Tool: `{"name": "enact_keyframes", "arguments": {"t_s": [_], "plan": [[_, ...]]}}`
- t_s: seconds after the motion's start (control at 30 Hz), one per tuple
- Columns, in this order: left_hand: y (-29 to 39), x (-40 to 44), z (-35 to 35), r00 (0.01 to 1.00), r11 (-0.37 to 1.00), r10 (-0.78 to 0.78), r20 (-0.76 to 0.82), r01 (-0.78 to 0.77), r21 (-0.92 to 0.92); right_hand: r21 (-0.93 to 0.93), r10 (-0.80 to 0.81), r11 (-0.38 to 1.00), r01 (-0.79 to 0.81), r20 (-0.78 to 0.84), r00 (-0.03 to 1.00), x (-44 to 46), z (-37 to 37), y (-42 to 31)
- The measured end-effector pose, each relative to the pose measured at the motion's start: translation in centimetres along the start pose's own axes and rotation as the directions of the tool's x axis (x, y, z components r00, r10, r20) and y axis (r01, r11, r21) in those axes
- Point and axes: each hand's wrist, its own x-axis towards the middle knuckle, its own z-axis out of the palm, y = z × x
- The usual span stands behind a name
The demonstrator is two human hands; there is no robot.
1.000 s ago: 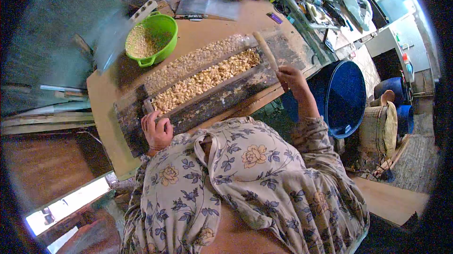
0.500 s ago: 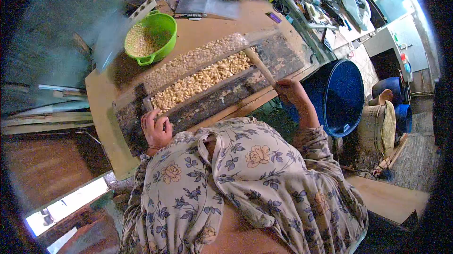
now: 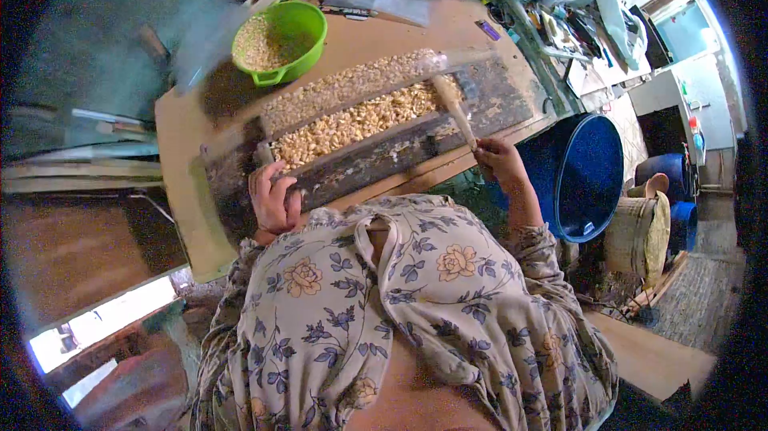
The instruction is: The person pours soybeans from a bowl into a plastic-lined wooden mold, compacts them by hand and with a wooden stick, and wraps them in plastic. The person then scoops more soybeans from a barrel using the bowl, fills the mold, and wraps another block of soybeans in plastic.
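Observation:
A long wooden frame lies slantwise on a dark, worn board. A row of pale, lumpy nut-like pieces fills its channel, and a second, paler row runs along the far side. My right hand is closed around the near end of a wooden stick; its far end rests at the right end of the filled channel. My left hand is at the near left corner of the frame, fingers bent over its edge and partly hidden there.
Behind the frame stands a green bowl with pale pieces in it, beside a clear plastic sheet on the table. A purple lighter-like item lies at the back right. To the right is a large blue barrel, near a cluttered bench.
The view has shifted slightly, so the table appears further right and higher. The stick's far end now lies more over the pieces at the right. My left hand stays at the frame's left corner.

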Motion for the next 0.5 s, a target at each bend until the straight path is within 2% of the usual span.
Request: {"name": "enact_keyframes", "arguments": {"t_s": [0.03,0.07,0.13,0.2,0.27,0.3,0.33,0.4,0.47,0.5], "plan": [[-0.5,-0.4,0.7,0.997,0.999,-0.033,-0.067,0.034,0.013,0.053,-0.077,0.995,0.081,-0.086,0.993,-0.3,1.1,-0.2],[-0.9,-0.9,1.2,0.989,0.997,-0.067,-0.134,0.070,0.024,0.051,-0.072,0.996,0.076,-0.070,0.995,-0.1,1.4,-0.1],[-1.1,-0.8,1.0,0.988,0.990,-0.111,-0.106,0.119,0.073,0.075,-0.047,0.996,0.051,-0.061,0.997,0.4,1.7,0.2],[-0.4,0.2,0.5,0.954,0.966,-0.242,-0.180,0.254,0.051,0.014,-0.052,0.999,0.053,-0.018,0.998,0.5,3.3,0.1],[-2.1,-0.4,0.9,0.944,0.949,-0.313,-0.103,0.315,0.011,0.031,-0.065,0.997,0.064,0.019,0.998,0.4,5.3,0.1],[-3.2,-1.1,1.5,0.927,0.929,-0.369,-0.058,0.367,-0.053,0.052,-0.067,0.997,0.061,0.124,0.990,0.4,5.9,0.3],[-3.5,-1.0,1.4,0.925,0.927,-0.374,-0.061,0.372,-0.045,0.052,-0.068,0.997,0.061,0.134,0.989,-0.1,7.3,-0.4],[-3.3,-0.9,1.5,0.909,0.909,-0.413,0.056,0.415,-0.028,0.078,-0.032,0.997,0.023,0.111,0.993,-1.5,10.5,-1.9],[-4.3,-1.3,3.0,0.891,0.890,-0.448,0.071,0.452,-0.053,0.066,-0.019,0.998,0.009,0.148,0.989,-0.4,12.7,-1.0],[-4.2,-1.2,3.0,0.892,0.883,-0.450,0.036,0.451,-0.132,0.022,-0.056,0.998,0.053,0.200,0.978,-0.7,13.9,-1.1]]}}
